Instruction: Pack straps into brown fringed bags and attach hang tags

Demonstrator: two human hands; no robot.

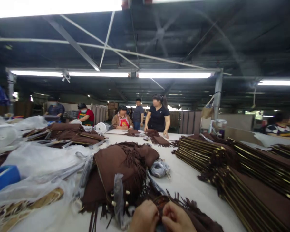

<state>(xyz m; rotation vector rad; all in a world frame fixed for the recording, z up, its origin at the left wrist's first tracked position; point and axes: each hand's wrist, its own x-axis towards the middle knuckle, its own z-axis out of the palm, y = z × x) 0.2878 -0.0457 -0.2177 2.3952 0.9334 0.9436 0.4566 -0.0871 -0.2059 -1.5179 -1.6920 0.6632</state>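
Observation:
At the bottom of the head view, my left hand (145, 215) and my right hand (176, 216) are close together, fingers pinched on a brown fringed piece (198, 214). A darker, slightly shiny part (162, 201) of it shows between them. What exactly the fingertips grip is hidden. Just beyond lies a heap of brown fringed pieces (113, 161), looking like soft bags, with small pale beads or tips on dangling cords. A strip of clear plastic (119, 196) hangs over its front. Behind the heap's right side sits a coil of grey straps with metal clips (159, 169).
Stacked brown pieces with gold-coloured edges (198, 153) line the right of the white table (183, 180). Plastic bags (48, 158), a blue bin (4, 178), white rolls (3, 136) and tan corded pieces (26, 206) fill the left. Co-workers (159, 116) are at the far end.

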